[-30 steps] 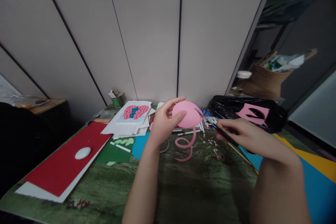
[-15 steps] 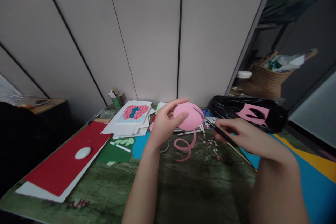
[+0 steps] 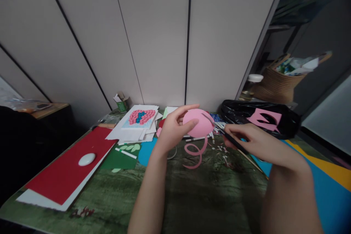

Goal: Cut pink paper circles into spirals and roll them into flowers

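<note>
My left hand pinches a round pink paper disc above the green table mat, thumb in front and fingers behind. A curled pink paper strip hangs from the disc's lower edge. My right hand is closed on a pair of black-handled scissors. Their blades reach the disc's right edge.
A red sheet with a white oval object lies at left. White papers bearing a pink and blue bead pattern sit behind. A black plastic bag with a pink offcut, pens, paper scraps, blue and yellow sheets fill the right.
The disc has turned slightly and shifted a little right in my left hand, and the hanging pink curl has swung. The scissors stay at the disc's right edge.
</note>
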### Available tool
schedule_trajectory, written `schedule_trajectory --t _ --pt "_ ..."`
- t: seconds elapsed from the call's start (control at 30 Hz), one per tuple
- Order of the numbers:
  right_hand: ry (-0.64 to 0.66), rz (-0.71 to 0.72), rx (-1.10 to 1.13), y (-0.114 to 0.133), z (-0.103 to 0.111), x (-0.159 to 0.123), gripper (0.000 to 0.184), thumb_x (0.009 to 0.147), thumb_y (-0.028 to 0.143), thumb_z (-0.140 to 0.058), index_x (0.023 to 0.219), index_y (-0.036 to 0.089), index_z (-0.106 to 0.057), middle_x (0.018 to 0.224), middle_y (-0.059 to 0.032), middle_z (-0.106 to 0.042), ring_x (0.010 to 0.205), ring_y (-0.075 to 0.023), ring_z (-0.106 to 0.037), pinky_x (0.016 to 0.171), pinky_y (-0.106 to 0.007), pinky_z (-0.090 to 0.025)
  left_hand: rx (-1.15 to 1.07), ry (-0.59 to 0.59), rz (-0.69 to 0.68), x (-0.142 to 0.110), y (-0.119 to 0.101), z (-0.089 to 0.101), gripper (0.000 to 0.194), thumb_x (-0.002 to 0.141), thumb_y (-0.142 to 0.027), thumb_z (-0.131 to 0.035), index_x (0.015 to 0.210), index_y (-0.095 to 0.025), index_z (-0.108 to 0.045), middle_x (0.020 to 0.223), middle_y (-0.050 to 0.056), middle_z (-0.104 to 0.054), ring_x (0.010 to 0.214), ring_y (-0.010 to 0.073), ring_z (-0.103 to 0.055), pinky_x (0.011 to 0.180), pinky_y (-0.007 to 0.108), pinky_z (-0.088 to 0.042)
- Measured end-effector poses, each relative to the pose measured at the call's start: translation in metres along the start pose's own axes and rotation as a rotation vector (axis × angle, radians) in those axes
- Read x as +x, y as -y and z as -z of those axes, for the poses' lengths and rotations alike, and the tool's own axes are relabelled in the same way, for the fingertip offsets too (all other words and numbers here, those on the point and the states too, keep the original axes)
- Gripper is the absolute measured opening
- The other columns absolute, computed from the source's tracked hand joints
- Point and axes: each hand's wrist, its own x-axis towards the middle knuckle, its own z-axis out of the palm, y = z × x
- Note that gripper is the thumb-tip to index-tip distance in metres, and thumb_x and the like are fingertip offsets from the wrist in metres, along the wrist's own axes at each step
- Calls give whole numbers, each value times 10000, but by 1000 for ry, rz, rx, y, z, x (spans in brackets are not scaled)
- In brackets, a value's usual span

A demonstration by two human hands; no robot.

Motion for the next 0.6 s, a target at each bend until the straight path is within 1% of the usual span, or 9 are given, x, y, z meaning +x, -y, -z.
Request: schedule_trajectory --t 0.13,0.27,0.43,0.6 --pt "5 5 -1 -2 1 -1 255 858 346 -466 652 197 -448 620 27 -472 579 -106 -416 494 -252 -266 0 -13 16 0 -1 0 412 736 -278 -645 1142 -235 -587 1094 68 -624 849 167 -580 666 274 -509" --pt "7 17 18 -4 1 0 235 857 336 -471 669 195 -472 636 25 -488 589 -106 -424 498 -253 -269 -9 -17 28 0 -1 -1 418 748 -277 -637 1159 -233 -572 1040 58 -622 765 133 -550 604 237 -473" --pt "17 21 31 -4 1 0 238 856 343 -476 669 195 -474 636 27 -492 593 -106 -426 506 -256 -272 -35 -36 25 0 0 -1 406 746 -257 -640 1145 -226 -576 1052 56 -621 812 136 -555 652 235 -482" --pt "20 20 28 -6 2 -1 234 861 340 -466 674 199 -474 637 29 -487 592 -106 -423 507 -259 -276 -65 -34 30 0 1 -1 403 747 -255 -635 1144 -223 -572 1074 62 -625 838 150 -574 645 240 -498"
